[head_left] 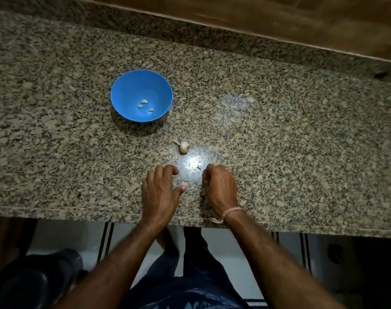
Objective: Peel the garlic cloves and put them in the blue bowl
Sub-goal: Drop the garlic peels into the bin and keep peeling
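Three peeled cloves (144, 105) lie in your blue bowl (125, 85), well back on the worktop (279, 130). The garlic bulb (184, 147) sits just beyond both hands, toward the front edge. Left hand (161, 188) rests loosely curled, empty, marginally nearer; whether your fisted right hand (220, 186) holds anything, I cannot tell.

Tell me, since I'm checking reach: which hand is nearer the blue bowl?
Left. The left hand sits below and slightly right of the blue bowl; the right hand lies farther right, past the garlic bulb.

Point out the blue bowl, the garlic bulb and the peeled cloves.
blue bowl (132, 85): head view, bare inner wall.
garlic bulb (184, 147): head view, middle of its body.
peeled cloves (143, 101): head view, largest piece inside the bowl.
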`<state>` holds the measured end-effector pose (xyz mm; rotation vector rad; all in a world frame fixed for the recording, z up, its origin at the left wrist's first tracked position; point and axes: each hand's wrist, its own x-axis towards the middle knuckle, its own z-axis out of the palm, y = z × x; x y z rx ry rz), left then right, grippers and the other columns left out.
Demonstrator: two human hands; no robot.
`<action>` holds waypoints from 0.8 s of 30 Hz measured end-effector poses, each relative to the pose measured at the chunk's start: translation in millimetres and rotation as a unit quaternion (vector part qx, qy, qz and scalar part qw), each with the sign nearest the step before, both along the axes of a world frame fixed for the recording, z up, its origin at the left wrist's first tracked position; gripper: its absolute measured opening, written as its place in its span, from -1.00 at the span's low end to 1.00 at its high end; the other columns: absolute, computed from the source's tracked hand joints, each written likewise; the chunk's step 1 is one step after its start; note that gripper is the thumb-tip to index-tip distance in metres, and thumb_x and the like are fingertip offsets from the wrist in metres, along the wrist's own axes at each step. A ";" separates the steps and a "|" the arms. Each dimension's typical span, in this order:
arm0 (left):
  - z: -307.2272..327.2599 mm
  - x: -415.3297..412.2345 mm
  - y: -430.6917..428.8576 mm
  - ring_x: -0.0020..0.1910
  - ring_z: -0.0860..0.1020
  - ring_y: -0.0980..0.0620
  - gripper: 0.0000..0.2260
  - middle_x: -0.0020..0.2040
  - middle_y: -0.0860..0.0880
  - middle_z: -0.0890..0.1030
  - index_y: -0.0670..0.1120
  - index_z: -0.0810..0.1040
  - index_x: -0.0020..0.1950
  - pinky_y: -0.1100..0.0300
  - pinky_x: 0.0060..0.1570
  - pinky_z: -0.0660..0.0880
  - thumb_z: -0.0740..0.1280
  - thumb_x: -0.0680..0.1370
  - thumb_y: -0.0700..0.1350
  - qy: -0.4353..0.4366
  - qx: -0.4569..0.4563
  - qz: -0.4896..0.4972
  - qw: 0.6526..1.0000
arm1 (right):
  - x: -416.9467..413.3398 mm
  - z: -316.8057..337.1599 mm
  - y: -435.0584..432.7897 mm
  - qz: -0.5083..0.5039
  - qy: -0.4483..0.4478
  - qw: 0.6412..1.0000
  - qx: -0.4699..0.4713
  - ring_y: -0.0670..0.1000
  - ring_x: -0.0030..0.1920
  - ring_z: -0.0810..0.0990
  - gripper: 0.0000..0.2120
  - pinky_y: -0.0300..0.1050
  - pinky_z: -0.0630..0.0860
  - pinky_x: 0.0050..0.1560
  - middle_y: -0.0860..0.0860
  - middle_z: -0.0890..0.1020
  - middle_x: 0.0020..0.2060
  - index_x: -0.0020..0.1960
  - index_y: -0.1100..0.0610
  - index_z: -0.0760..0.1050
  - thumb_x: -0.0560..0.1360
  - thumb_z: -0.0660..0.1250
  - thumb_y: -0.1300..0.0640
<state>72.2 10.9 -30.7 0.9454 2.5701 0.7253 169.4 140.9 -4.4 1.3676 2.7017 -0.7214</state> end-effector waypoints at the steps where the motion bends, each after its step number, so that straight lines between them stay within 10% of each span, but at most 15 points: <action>1: 2.1 0.3 1.2 0.13 0.40 0.01 -0.68 0.08 0.10 0.48 0.11 0.47 0.16 0.03 0.10 0.36 0.51 0.51 0.07 -0.009 -0.003 0.006 1.000 | 2.4 1.6 2.0 -0.010 0.011 1.000 -0.026 0.01 -0.22 0.58 -0.79 -0.08 0.57 -0.16 0.00 0.60 -0.21 -0.13 0.11 0.53 0.56 0.32 0.39; 3: 8.8 1.3 5.2 0.11 0.45 0.05 -0.77 0.02 0.17 0.53 0.14 0.54 0.12 0.06 0.03 0.42 0.51 0.52 0.02 -0.081 0.022 0.032 0.996 | 8.0 6.1 12.1 -0.087 0.105 0.973 -0.187 0.00 -0.22 0.65 -0.82 -0.03 0.63 -0.15 0.01 0.67 -0.23 -0.16 0.12 0.57 0.54 0.40 0.37; 6: 22.6 7.3 15.7 -0.03 0.64 0.12 -0.87 -0.08 0.16 0.66 0.11 0.66 0.09 0.16 -0.13 0.59 0.49 0.57 -0.07 -0.244 0.116 0.060 0.961 | 12.5 23.4 17.2 -0.219 0.260 0.799 -0.496 0.05 -0.17 0.70 -0.97 -0.06 0.66 -0.09 0.11 0.72 -0.17 -0.03 0.23 0.62 0.56 0.44 0.32; 10: 38.2 14.8 21.9 -0.10 0.65 0.23 -0.92 -0.12 0.17 0.70 0.08 0.70 0.02 0.13 -0.10 0.65 0.47 0.58 -0.10 -0.236 0.155 0.061 0.957 | 10.8 33.1 9.4 -0.285 0.318 0.683 -0.593 -0.02 -0.21 0.67 -0.95 -0.20 0.65 -0.11 0.10 0.70 -0.20 -0.05 0.21 0.60 0.59 0.40 0.29; 24: 55.9 21.6 22.3 -0.10 0.65 0.21 -0.89 -0.08 0.19 0.71 0.07 0.73 0.09 0.03 -0.11 0.66 0.48 0.58 0.00 -0.142 0.138 0.050 0.979 | 18.0 25.1 -1.8 -0.245 0.341 0.800 -0.428 0.10 -0.18 0.68 -0.80 0.01 0.67 -0.05 0.23 0.72 -0.15 -0.01 0.30 0.63 0.56 0.48 0.14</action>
